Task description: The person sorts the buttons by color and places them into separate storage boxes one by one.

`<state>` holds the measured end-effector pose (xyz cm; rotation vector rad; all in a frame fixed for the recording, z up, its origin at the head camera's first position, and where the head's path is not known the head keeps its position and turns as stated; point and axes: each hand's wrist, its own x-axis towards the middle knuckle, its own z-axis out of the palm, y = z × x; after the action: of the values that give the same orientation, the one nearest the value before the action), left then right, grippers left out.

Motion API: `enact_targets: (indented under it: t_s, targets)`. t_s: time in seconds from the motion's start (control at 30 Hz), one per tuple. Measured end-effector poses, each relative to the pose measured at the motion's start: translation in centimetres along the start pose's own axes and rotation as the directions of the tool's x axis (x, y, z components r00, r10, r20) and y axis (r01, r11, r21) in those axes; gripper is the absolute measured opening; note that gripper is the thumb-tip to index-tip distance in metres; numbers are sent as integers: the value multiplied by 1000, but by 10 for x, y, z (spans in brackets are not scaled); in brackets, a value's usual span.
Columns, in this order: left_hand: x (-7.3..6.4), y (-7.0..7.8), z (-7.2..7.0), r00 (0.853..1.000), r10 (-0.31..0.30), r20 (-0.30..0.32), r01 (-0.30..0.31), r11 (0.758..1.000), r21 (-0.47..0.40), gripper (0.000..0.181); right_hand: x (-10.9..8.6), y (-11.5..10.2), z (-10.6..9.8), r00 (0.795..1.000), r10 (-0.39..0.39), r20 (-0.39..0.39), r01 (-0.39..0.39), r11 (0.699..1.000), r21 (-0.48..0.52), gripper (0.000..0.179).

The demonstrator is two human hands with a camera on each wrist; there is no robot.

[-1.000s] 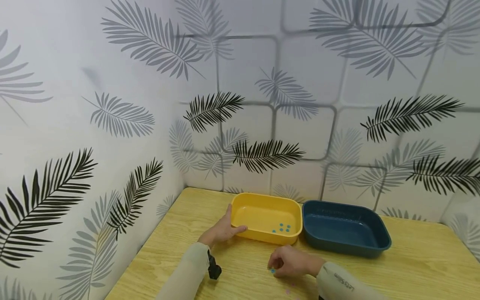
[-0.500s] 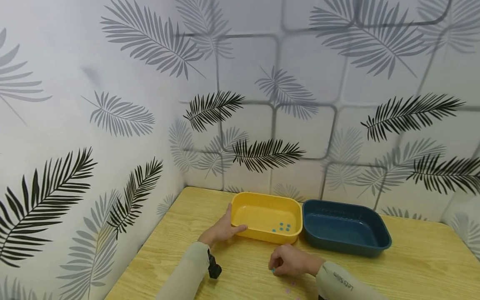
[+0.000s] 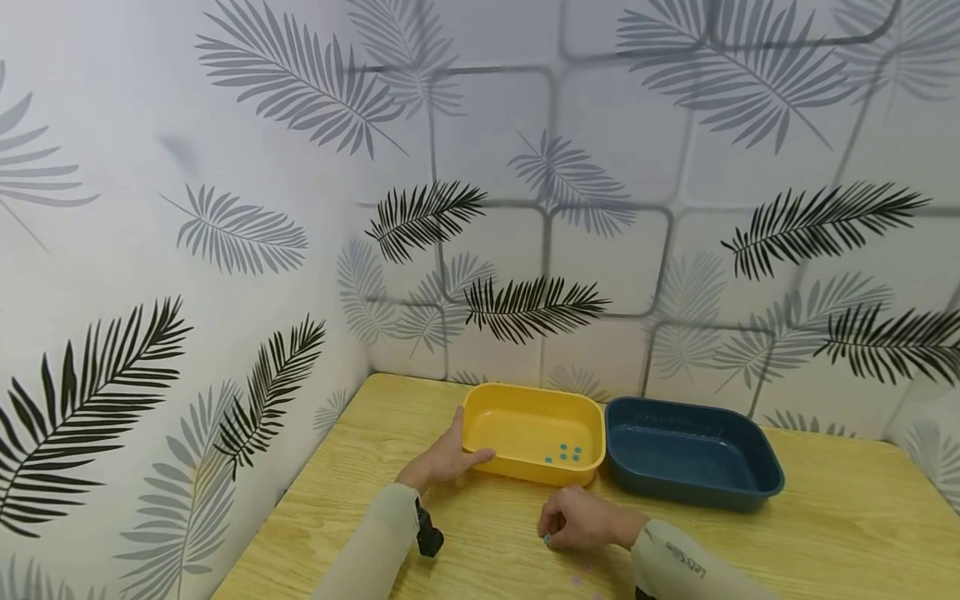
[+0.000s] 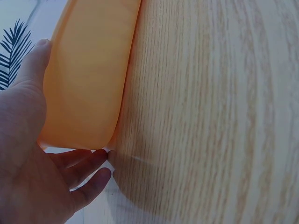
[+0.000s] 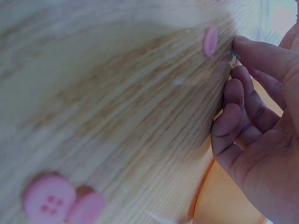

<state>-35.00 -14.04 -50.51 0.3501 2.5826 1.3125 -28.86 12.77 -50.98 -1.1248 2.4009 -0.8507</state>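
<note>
My left hand (image 3: 444,454) holds the left end of a yellow plastic tub (image 3: 517,475), its thumb along the front wall and its fingers round the end. In the left wrist view the tub's wall looks orange beside the spread fingers. Several small blue buttons (image 3: 563,457) lie on the tub's floor toward the right. In front of the tub, low over the table, my right hand (image 3: 581,518) pinches a small blue button (image 3: 547,540) between thumb and forefinger. The right wrist view shows it mostly hidden by the fingertips, with the other fingers curled beneath.
Beside the yellow tub stands a dark blue tub (image 3: 693,493). Pink buttons (image 3: 576,581) lie on the wooden table (image 3: 337,500) near the right wrist; one with four holes (image 5: 50,200) overlaps another. A wall (image 3: 495,250) with leaf patterns rises behind.
The right hand has shifted very slightly and keeps its pinch on the blue button. The left hand and both tubs stay in place.
</note>
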Motion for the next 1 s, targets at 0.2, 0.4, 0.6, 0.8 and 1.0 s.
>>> enact_targets:
  t_s: [0.2,0.4,0.6,0.8,1.0]
  targets:
    - [-1,0,0,1000,5,-2,-5,1000,-3,105,0,1,0,1000,-17,-2,17,1000,-16,9]
    - [0,-2,1,1000,3,-1,-3,1000,7,105,0,0,0,1000,-17,-3,17,1000,-11,10]
    - [0,-1,1,1000,-3,2,3,1000,0,106,0,1,1,1000,-20,-12,20,1000,-17,10]
    - [1,0,1,1000,-15,-4,15,1000,-13,106,-1,4,-1,999,-33,-26,33,999,-9,6]
    - [1,-1,1,1000,-20,-4,20,1000,-16,107,-3,6,-5,999,-16,-50,19,999,45,8]
